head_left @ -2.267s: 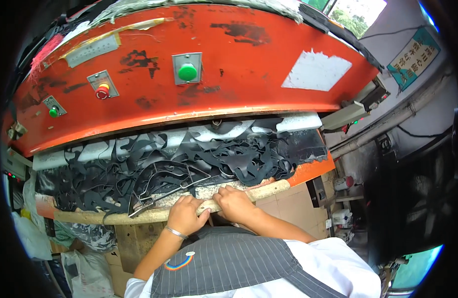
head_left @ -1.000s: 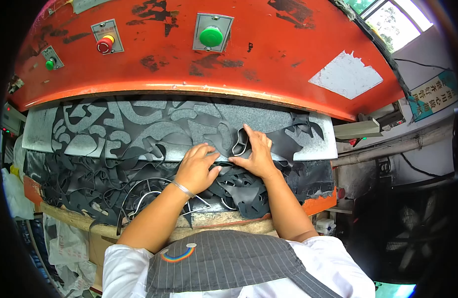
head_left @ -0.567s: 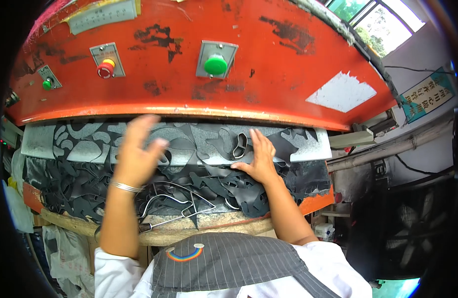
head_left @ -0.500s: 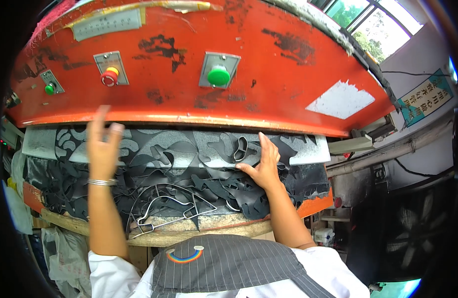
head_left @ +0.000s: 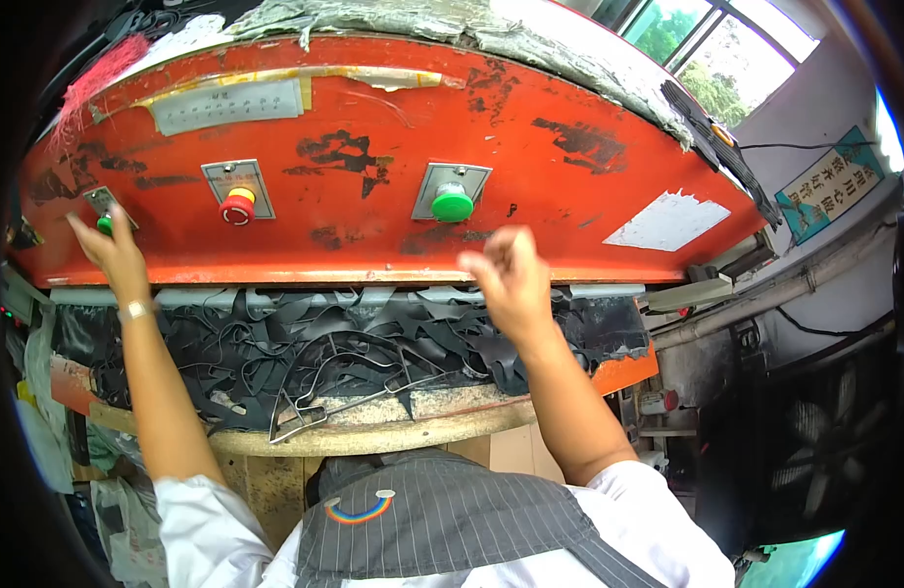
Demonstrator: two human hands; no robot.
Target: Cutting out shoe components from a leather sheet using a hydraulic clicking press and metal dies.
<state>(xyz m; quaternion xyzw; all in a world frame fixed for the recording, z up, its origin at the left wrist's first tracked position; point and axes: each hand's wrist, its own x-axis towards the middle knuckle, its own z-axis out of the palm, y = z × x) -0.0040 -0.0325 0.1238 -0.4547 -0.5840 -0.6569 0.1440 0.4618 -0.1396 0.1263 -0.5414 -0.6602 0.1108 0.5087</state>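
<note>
My left hand point(head_left: 120, 257) is at the left end of the red machine panel point(head_left: 373, 240), fingers spread beside a small green push button point(head_left: 105, 224). I cannot tell whether it touches the button. My right hand point(head_left: 515, 289) is raised before the panel, below and to the right of a large green button point(head_left: 453, 204). Its fingers are bent, the thumb stands apart, and I see nothing in it. Under both hands lies a heap of thin black sheet scraps point(head_left: 275, 338). A bent metal strip frame, like a cutting die point(head_left: 364, 382), rests on the heap's front.
A red emergency stop button point(head_left: 237, 207) sits on the panel between the green ones. Only a strip of the pale slab point(head_left: 609, 291) shows beneath the panel. A wooden rail point(head_left: 413, 434) edges the bench in front. At right stands a dark fan point(head_left: 814, 441).
My left hand has moved left to the small green button. My right hand has risen off the scraps to the panel. Less of the pale slab shows, and the view has shifted.
</note>
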